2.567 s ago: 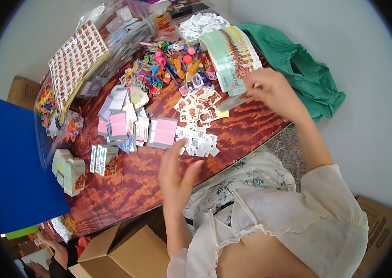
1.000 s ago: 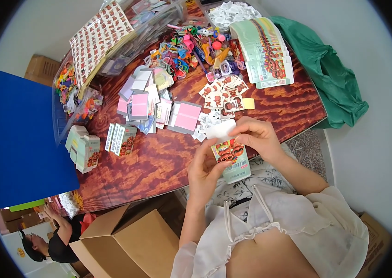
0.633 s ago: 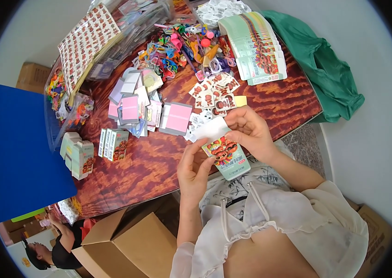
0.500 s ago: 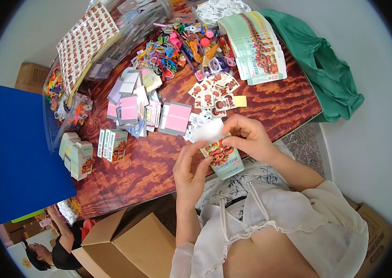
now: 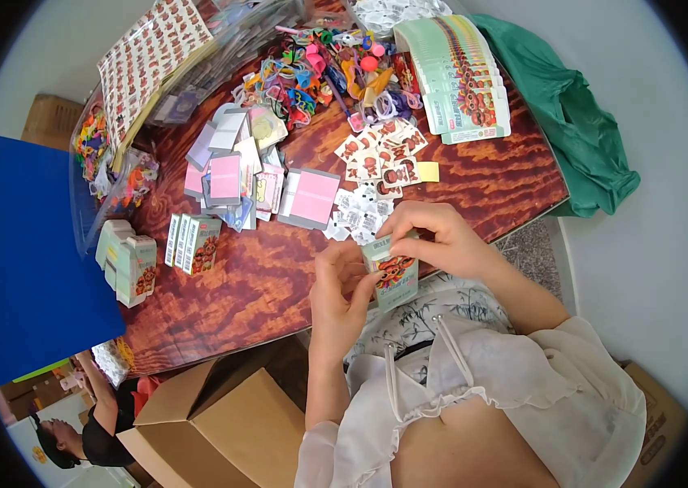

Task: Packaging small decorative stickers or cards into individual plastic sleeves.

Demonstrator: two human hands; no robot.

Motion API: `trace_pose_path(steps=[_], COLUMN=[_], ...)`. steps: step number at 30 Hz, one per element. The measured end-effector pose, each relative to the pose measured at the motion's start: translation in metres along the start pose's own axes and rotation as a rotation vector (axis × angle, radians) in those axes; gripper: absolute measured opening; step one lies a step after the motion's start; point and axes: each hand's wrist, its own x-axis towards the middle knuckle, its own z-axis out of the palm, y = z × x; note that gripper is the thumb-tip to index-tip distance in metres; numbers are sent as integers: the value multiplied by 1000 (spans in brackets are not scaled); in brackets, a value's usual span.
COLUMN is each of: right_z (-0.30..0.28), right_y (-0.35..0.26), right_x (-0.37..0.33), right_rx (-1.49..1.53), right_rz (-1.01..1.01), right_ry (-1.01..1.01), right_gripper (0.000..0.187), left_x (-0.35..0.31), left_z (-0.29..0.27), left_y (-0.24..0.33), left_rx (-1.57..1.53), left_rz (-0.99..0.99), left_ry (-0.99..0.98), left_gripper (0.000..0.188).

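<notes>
A small pale-green carton with a red cartoon print stands upright between my hands, just off the table's near edge. My left hand is closed on its left side, the thumb lying over the front. My right hand pinches the carton's top edge, fingers curled behind and thumb in front. The top flap now lies down rather than sticking up. Just beyond the carton lie several small white packets, and behind those sit small cards with brown cartoon figures.
Flattened green cartons fan out at the far right. Colourful small toys are heaped at the back. Pink and grey cards pile up left of centre. Filled cartons stand at left. An open cardboard box sits below the table edge; another person is beyond.
The carton's white top flap, raised before, has folded down, and a green top edge shows under my right fingers. Both hands stay on the carton. The whole view has shifted slightly.
</notes>
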Motion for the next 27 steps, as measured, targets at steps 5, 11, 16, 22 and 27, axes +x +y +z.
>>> trace_pose_path(steps=[5,11,16,22,27], right_z=[9,2,-2,-3,-1], right_y=[-11,-8,-4,-2,3], right_x=[3,2,-4,-8,7], right_rx=[94,59,95,-97,426], right_rz=[249,210,192,11,359], right_ry=[92,58,-7,-56,68], right_gripper=[8,5,8,8,10], left_x=[1,-1,-1,3,6], left_z=[-3,-3,-6,-13,-28], left_y=[-9,-6,-11,-6,-20], left_rx=[105,43,1,150,-144], left_rz=[67,19,12,57,-42], left_ry=[-50,-40,-13,-110,-41], left_gripper=[50,52,51,33,48])
